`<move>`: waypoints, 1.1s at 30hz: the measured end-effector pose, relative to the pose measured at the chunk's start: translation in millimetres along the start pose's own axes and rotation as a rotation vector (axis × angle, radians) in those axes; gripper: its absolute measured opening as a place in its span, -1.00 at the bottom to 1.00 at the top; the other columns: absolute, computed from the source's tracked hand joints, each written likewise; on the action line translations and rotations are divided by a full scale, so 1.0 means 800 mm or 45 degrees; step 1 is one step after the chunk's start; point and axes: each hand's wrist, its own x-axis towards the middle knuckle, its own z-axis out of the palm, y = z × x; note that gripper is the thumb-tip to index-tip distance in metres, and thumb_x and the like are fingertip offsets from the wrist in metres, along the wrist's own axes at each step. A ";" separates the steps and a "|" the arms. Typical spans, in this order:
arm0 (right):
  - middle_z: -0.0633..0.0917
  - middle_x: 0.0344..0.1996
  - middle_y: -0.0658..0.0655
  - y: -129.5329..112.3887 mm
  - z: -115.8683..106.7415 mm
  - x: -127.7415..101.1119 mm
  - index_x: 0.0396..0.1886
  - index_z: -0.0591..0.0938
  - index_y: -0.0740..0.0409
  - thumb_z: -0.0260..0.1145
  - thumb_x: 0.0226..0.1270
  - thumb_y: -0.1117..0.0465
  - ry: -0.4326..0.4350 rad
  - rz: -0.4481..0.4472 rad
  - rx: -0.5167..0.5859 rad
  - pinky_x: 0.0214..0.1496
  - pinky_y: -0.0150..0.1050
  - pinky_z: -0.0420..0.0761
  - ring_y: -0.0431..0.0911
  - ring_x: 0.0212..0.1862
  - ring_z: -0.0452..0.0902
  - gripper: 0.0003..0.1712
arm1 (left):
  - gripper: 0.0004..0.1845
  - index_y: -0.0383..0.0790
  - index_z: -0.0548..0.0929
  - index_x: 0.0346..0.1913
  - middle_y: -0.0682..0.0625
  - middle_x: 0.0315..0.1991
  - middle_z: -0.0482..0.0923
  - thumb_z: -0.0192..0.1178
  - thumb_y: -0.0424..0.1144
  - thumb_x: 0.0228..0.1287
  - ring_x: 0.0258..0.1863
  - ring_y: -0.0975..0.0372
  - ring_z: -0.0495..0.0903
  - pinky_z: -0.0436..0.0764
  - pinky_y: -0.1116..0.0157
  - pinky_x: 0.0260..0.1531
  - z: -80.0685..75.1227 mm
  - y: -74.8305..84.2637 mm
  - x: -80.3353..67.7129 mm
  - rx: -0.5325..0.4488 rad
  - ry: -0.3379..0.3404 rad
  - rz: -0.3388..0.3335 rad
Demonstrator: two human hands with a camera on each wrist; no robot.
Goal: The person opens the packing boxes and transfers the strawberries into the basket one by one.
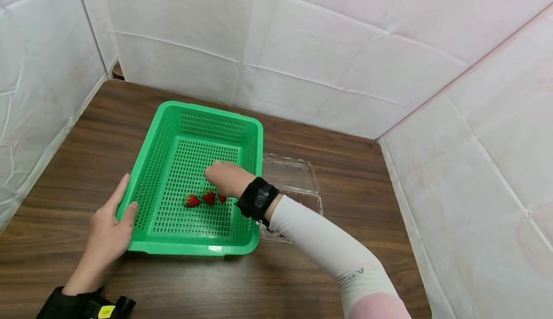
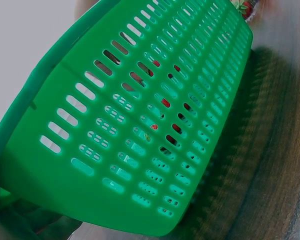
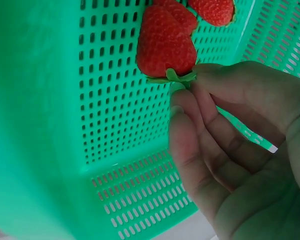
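Note:
A green plastic basket (image 1: 194, 249) with slotted walls lies on the wooden table. My left hand (image 1: 110, 230) grips its left rim near the front corner, thumb over the edge. Through the slots of the basket wall (image 2: 140, 215), bits of red show in the left wrist view. Inside the basket, my right hand (image 1: 229, 179) reaches over the mesh floor. Its thumb and fingertips pinch the green leafy cap of a strawberry (image 3: 165, 45), whose red body points away from the hand. Other strawberries (image 1: 191, 200) sit in a short row on the basket floor.
Right of the basket stands a clear plastic clamshell box, its lid (image 1: 289, 172) folded back; my right forearm partly covers it. White sheeting (image 1: 302, 45) walls the table (image 1: 345, 180) at the back and both sides.

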 end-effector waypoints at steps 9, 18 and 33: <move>0.62 0.13 0.16 -0.014 0.009 0.013 0.07 0.59 0.08 0.00 0.50 0.41 -0.064 0.035 -0.040 -0.28 -0.37 0.19 -0.22 -0.41 0.31 -0.67 | -0.37 0.18 -0.12 0.54 -0.44 0.01 0.54 -0.15 -0.14 0.55 -0.67 0.43 0.25 0.25 0.44 -0.36 0.000 -0.002 0.000 -0.011 -0.006 -0.009; 0.67 -0.22 0.02 -0.023 0.024 0.026 -0.20 0.64 0.02 0.06 0.50 0.33 -0.029 0.059 -0.182 -0.34 -0.39 0.22 -0.22 -0.42 0.31 -0.77 | -0.37 0.15 -0.10 0.54 -0.39 -0.16 0.57 -0.15 -0.17 0.54 -0.74 0.24 0.25 0.25 0.46 -0.37 0.000 0.000 0.000 -0.014 0.014 0.006; 0.64 -0.17 0.08 -0.016 0.011 0.018 -0.12 0.60 0.06 0.00 0.51 0.38 -0.031 0.049 -0.032 -0.31 -0.38 0.22 -0.21 -0.39 0.33 -0.74 | -0.37 0.23 -0.16 0.53 -0.40 0.45 0.08 -0.19 -0.14 0.56 0.19 -0.13 0.38 0.34 0.20 -0.03 0.000 -0.001 0.001 -0.082 -0.025 -0.026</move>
